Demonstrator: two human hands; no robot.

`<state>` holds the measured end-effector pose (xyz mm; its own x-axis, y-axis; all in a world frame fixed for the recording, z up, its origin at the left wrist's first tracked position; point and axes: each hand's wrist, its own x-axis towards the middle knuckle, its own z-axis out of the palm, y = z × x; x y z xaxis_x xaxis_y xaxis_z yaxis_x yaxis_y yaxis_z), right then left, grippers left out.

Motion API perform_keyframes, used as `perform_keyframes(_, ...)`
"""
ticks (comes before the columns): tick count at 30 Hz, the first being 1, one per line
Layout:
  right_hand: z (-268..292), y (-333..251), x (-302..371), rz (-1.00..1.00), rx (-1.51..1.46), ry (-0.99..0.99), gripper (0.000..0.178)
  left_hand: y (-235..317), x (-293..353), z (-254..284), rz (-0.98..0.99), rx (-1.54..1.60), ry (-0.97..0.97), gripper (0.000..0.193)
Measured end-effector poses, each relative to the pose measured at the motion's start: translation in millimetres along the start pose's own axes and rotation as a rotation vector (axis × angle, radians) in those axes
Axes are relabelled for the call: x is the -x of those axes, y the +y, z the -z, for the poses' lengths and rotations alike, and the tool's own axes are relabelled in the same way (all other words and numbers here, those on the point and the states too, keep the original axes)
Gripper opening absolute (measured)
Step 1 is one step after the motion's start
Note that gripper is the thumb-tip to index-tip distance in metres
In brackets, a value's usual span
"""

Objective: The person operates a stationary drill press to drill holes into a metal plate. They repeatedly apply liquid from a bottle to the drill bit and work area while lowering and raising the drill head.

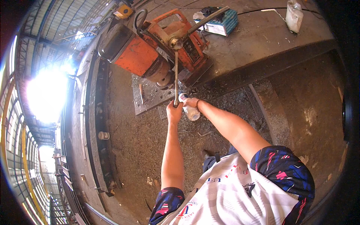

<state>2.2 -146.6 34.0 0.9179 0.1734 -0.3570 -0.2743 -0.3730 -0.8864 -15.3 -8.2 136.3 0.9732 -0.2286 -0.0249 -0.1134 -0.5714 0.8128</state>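
Note:
An orange magnetic drill (129, 56) stands tilted in the upper middle, its spindle end low over a steel plate (141, 108) with holes. From its hub a long metal feed lever (176, 75) points down toward me, and my left hand (174, 112) is closed around the lever's lower end. Close beside it, my right hand (192, 102) grips a clear plastic bottle (192, 114) with a pale label. The bottle is tilted, its top toward the drill's spindle. Exactly where the drill bit meets the plate is hidden.
A second lever (206, 21) sticks out to the upper right. Beyond lie a teal box (227, 23) and a whitish plastic container (294, 17). On the left, a small white tub (104, 135) rests by a long steel beam (98, 157). Metal shavings litter the ground.

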Motion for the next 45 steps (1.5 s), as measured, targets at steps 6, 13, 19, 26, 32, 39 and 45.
perform_keyframes(6,0.3,15.8,-10.8,-0.014,-0.114,0.039,0.057,3.2,-2.7,-2.5,0.005,0.019,-0.027,0.028)
perform_keyframes(13,-35.0,78.6,12.6,0.095,-0.521,0.362,0.075,-2.9,-8.4,-7.6,-0.038,-0.009,-0.017,0.021)
perform_keyframes(19,-35.3,107.2,98.3,0.009,-0.646,0.39,0.057,-5.9,-4.3,-4.7,0.046,0.067,-0.022,0.025)
perform_keyframes(26,-45.5,223.7,158.5,-0.197,-0.677,0.632,0.049,-17.7,-9.5,-9.5,-0.013,0.019,-0.027,0.025)
perform_keyframes(32,-54.2,271.9,202.1,-0.353,-0.668,0.811,0.049,-4.9,-4.6,-7.4,0.023,0.052,-0.033,0.025)
perform_keyframes(39,-44.9,250.0,230.7,-0.397,-0.655,0.873,0.052,-6.3,-4.9,-7.3,0.024,0.044,-0.022,0.024)
perform_keyframes(45,-48.9,269.0,220.8,-0.369,-0.65,0.85,0.054,-8.8,-8.6,-8.7,-0.037,0.003,-0.019,0.026)
